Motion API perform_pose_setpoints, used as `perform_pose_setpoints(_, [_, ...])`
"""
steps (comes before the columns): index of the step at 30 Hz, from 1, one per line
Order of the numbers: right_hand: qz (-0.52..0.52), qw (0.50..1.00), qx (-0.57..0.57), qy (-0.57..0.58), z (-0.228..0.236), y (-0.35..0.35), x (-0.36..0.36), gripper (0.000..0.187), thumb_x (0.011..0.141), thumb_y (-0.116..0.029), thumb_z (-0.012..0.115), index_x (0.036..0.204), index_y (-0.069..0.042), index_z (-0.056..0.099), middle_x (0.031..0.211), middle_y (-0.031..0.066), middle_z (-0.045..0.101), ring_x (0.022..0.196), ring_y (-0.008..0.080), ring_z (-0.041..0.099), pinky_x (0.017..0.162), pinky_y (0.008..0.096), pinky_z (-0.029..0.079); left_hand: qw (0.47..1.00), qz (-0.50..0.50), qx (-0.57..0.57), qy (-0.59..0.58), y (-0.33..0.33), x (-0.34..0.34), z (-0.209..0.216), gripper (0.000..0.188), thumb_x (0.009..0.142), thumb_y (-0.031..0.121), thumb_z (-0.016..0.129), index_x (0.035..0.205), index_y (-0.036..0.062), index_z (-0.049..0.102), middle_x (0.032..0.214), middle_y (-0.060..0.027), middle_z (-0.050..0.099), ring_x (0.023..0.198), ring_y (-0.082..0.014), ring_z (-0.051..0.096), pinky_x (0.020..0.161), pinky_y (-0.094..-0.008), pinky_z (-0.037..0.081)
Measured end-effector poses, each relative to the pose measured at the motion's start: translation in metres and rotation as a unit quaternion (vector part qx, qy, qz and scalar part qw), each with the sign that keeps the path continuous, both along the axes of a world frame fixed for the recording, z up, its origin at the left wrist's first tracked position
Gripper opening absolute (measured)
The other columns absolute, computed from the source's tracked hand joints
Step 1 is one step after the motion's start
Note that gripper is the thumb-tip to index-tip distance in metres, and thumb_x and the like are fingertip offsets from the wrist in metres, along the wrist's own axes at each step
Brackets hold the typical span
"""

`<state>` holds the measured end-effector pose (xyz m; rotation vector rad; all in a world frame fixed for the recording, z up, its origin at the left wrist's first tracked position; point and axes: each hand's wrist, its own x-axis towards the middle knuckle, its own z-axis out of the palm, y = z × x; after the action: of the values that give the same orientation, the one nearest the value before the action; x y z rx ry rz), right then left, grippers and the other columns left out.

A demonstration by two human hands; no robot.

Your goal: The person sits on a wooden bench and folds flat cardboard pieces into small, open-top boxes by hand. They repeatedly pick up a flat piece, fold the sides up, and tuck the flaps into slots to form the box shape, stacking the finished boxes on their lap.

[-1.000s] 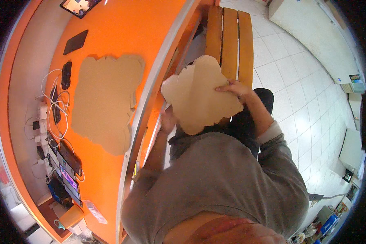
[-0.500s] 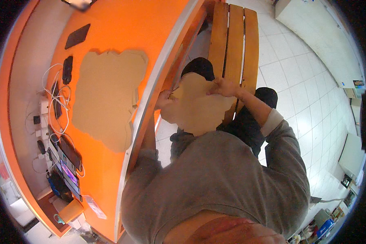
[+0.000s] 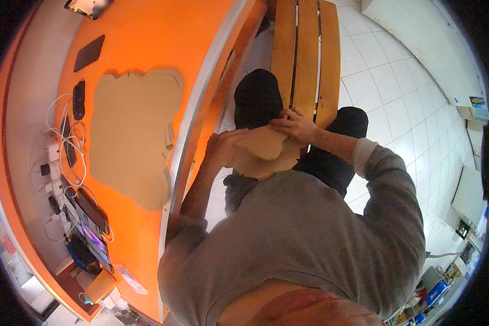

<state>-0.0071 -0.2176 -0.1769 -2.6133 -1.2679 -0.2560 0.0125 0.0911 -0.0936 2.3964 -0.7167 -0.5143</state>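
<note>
A ragged-edged piece of brown cardboard (image 3: 264,145) lies over my lap, its far part folded back toward my body. At its left edge my left hand (image 3: 223,146) is closed on it, fingers along the fold. My right hand (image 3: 296,125) grips the far right of the fold, its fingers bent over the edge. A much larger brown cardboard sheet (image 3: 130,130), with an uneven torn outline, lies flat on the orange table (image 3: 141,32) to my left.
A slatted wooden bench (image 3: 307,51) stretches ahead of me between the table's metal edge (image 3: 209,70) and the white tiled floor (image 3: 386,76). Along the table's far left lie phones (image 3: 88,53), tangled white cables (image 3: 81,138) and a power strip (image 3: 53,152). A white cabinet (image 3: 413,38) stands at far right.
The cardboard on my lap was spread out flat; its far part is now folded toward me. Both hands have moved along it to the fold, uncovering more of my left knee.
</note>
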Motion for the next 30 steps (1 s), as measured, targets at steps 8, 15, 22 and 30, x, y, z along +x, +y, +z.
perform_pose_setpoints(8, [-0.299, 0.918, 0.234, 0.115, 0.034, 0.0, 0.02, 0.067, 0.077, -0.023, 0.077, 0.138, -0.017, 0.048, 0.134, 0.0089, 0.052, 0.116, 0.0307, 0.053, 0.098, 0.0487, 0.043, 0.976, 0.181, -0.109, 0.052, -0.005, 0.027, -0.016, 0.033, 0.088, 0.014, 0.064, 0.12, 0.0078, 0.062, 0.108, -0.0136, 0.07, 0.1, -0.0277, 0.067, 0.088, -0.0385, 0.051])
perform_pose_setpoints(15, [-0.435, 0.527, 0.648, 0.336, 0.026, -0.034, -0.046, 0.074, 0.084, -0.021, 0.075, 0.145, -0.007, 0.035, 0.132, 0.0196, 0.051, 0.124, 0.0231, 0.05, 0.097, 0.0346, 0.046, 0.931, 0.221, -0.285, -0.056, -0.09, 0.045, -0.065, 0.034, 0.09, 0.018, 0.063, 0.119, -0.0004, 0.057, 0.105, -0.0184, 0.069, 0.095, -0.0334, 0.067, 0.082, -0.0405, 0.052])
perform_pose_setpoints(22, [-0.532, 0.601, 0.518, 0.296, -0.041, -0.096, -0.089, 0.067, 0.089, -0.028, 0.069, 0.144, -0.005, 0.038, 0.132, 0.0191, 0.053, 0.12, 0.0242, 0.052, 0.103, 0.0389, 0.04, 0.968, 0.161, -0.189, 0.036, -0.174, 0.045, -0.093, 0.036, 0.097, 0.015, 0.047, 0.13, 0.0003, 0.049, 0.109, -0.0249, 0.065, 0.104, -0.0384, 0.064, 0.09, -0.0458, 0.048])
perform_pose_setpoints(30, [-0.589, 0.689, 0.398, 0.142, 0.0, -0.096, -0.079, 0.064, 0.084, -0.022, 0.074, 0.135, 0.001, 0.043, 0.119, 0.0187, 0.063, 0.112, 0.0281, 0.059, 0.096, 0.0375, 0.046, 0.933, 0.112, -0.288, 0.185, -0.151, 0.051, -0.066, 0.041, 0.1, 0.022, 0.043, 0.133, -0.0013, 0.049, 0.129, -0.0164, 0.057, 0.119, -0.0301, 0.053, 0.102, -0.0426, 0.041])
